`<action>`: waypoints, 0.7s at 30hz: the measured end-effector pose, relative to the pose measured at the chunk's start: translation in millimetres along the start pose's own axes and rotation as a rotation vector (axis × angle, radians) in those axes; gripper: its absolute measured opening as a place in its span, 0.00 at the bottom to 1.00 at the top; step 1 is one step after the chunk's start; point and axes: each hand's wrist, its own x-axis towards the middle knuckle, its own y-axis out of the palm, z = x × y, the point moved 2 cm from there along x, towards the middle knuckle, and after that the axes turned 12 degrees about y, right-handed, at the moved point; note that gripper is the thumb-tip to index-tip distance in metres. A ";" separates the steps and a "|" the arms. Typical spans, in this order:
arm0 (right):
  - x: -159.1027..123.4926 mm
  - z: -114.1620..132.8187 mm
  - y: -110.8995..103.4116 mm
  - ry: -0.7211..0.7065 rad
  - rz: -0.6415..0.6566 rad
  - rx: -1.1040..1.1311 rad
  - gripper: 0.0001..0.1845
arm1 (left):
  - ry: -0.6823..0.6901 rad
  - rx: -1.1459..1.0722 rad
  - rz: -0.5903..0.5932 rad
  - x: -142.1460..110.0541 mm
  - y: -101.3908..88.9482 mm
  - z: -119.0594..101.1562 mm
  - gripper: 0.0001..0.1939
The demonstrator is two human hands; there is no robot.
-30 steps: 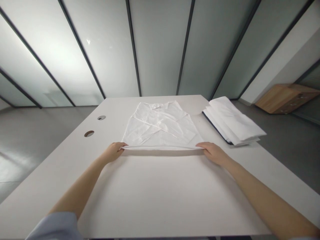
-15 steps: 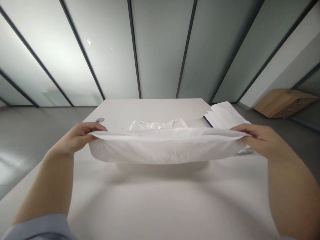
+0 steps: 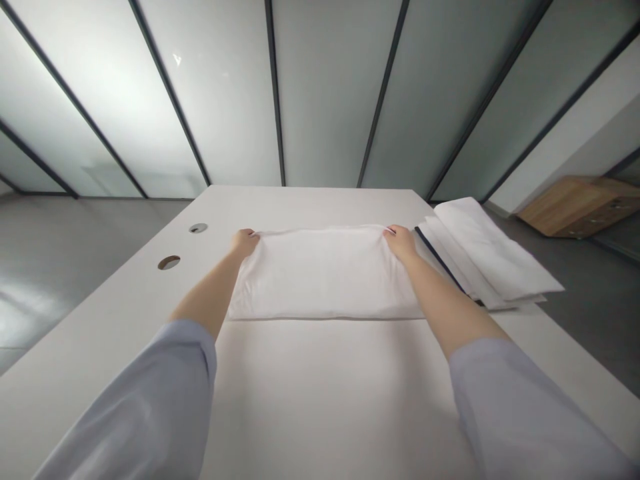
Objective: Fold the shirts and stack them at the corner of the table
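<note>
A white cloth [image 3: 325, 273] lies spread in a wide rectangle across the table, its near edge resting on the top. My left hand [image 3: 245, 243] is closed on its far left corner. On the opposite side, my right hand [image 3: 400, 241] pinches the far right corner. The far edge is drawn straight between the two hands, with small wrinkles near each grip. Whether anything lies under the cloth is hidden.
The white table [image 3: 320, 393] has two round holes at its left, a nearer one [image 3: 169, 263] and a farther one. A stack of folded white cloths [image 3: 490, 253] with a dark edge sits at the right. Beyond stand frosted glass panels [image 3: 320, 93] and a wooden cabinet [image 3: 575, 207].
Both hands have reached farther forward and come closer together. The cloth, earlier held up off the table, now lies on it. The clear plastic behind the cloth no longer shows.
</note>
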 end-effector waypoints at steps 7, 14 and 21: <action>-29.9 26.4 27.5 -0.038 -0.083 -0.250 0.35 | 0.187 0.322 -0.202 -22.8 15.3 -44.3 0.26; -84.6 74.6 74.9 -0.323 0.245 -0.384 0.34 | 0.496 0.350 0.211 -47.0 84.0 -108.9 0.35; -58.2 20.9 63.4 -0.045 0.334 -0.524 0.38 | 0.243 0.421 0.339 -30.3 81.1 -49.6 0.43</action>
